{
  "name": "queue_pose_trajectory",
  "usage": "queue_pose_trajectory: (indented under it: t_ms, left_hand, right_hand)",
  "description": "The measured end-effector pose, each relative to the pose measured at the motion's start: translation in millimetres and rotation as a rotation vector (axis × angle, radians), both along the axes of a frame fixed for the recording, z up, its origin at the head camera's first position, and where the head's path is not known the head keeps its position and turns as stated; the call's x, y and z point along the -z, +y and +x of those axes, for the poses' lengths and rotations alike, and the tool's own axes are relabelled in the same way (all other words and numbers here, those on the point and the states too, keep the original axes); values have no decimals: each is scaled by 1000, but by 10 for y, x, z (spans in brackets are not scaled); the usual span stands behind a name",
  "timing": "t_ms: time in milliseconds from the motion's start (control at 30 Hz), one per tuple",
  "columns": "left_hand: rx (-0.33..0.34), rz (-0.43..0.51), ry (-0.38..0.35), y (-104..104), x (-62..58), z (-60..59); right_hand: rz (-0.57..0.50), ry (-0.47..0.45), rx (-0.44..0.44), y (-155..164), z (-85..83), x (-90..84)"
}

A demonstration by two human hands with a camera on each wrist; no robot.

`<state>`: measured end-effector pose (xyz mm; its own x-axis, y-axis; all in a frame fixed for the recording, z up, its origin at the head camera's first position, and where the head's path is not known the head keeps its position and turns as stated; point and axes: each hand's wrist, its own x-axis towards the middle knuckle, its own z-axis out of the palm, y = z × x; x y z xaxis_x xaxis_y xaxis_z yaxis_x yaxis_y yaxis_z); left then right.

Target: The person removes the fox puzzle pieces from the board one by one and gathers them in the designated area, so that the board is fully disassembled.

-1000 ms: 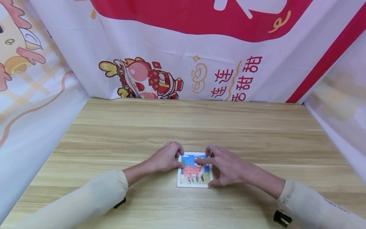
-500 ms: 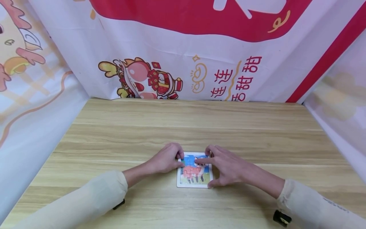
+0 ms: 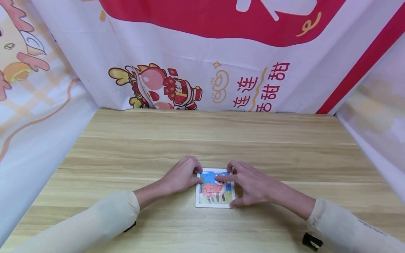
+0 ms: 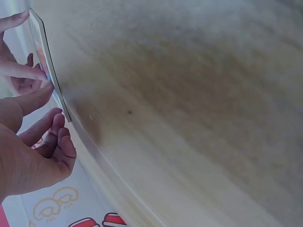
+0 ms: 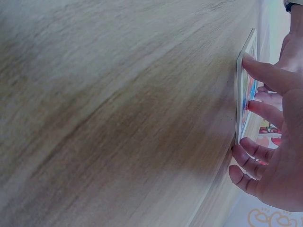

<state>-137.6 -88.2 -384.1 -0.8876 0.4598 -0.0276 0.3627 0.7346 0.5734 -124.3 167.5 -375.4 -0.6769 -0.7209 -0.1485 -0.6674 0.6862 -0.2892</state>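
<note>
A small square jigsaw puzzle [image 3: 212,191] in a white frame lies flat on the wooden table, showing an orange fox-like animal under blue sky. My left hand [image 3: 183,175] holds its upper left side, with the thumb on the puzzle's left part and the curled fingers at the corner. In the left wrist view the left thumb [image 4: 35,99] touches the picture. My right hand [image 3: 254,182] spans the right side, thumb at the lower corner and a finger at the upper one. Its index finger [image 5: 265,111] presses on the picture near the animal's head.
The wood-grain table [image 3: 142,140] stretches around the puzzle. A white and red printed curtain [image 3: 190,45] hangs behind it. More printed cloth closes off the left side [image 3: 34,105] and the right side [image 3: 376,105].
My left hand has shifted very slightly up and to the left along the puzzle's edge. My right hand stays in place, and the puzzle has barely moved.
</note>
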Motion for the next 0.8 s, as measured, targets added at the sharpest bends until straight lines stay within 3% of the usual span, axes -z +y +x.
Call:
queue_pose_trajectory:
  t_ms: [400, 800]
  left_hand:
    - [17, -37, -2, 11, -3, 15]
    - [-8, 21, -69, 15, 25, -22]
  right_hand:
    - [-1, 4, -3, -2, 0, 5]
    - [-13, 19, -15, 2, 1, -2]
